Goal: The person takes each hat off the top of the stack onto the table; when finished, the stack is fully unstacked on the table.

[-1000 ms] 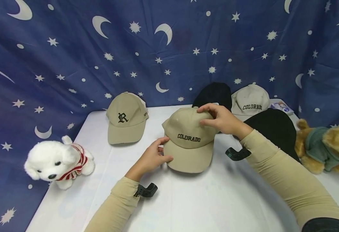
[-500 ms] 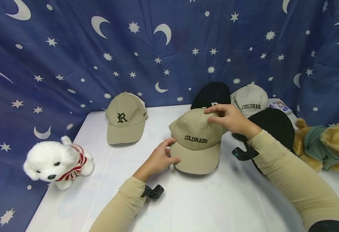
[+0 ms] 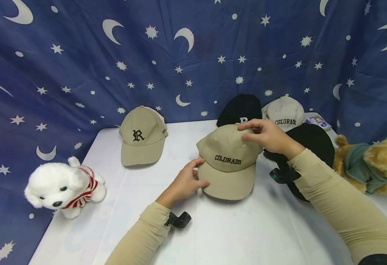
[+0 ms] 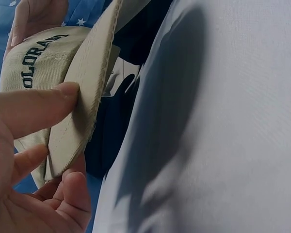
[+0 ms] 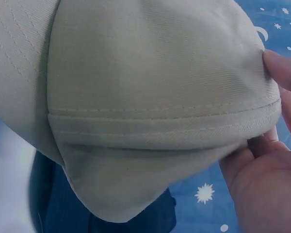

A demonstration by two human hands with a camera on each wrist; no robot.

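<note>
A tan baseball cap point(image 3: 228, 162) lettered COLORADO is held up over the white table, brim toward me. My left hand point(image 3: 186, 181) pinches the left edge of its brim; in the left wrist view the thumb lies on the top face and curled fingers point(image 4: 75, 191) are at the brim's underside. At the crown's upper right, my right hand point(image 3: 269, 136) grips the fabric with the thumb on the outside. The right wrist view shows the cap's side point(image 5: 150, 82) close up, the fingers partly hidden behind its back edge. A shadow point(image 4: 169, 107) falls on the table beneath the brim.
A tan cap with an R point(image 3: 142, 136) sits at the back left. Behind the right hand are a black cap point(image 3: 239, 108), an off-white COLORADO cap point(image 3: 284, 110) and another black cap point(image 3: 312, 143). Plush dogs stand left point(image 3: 55, 187) and right point(image 3: 369, 162).
Both hands have moved to the right with the tan COLORADO cap, which is slightly more tilted. The lettering on the black cap behind has come into view.
</note>
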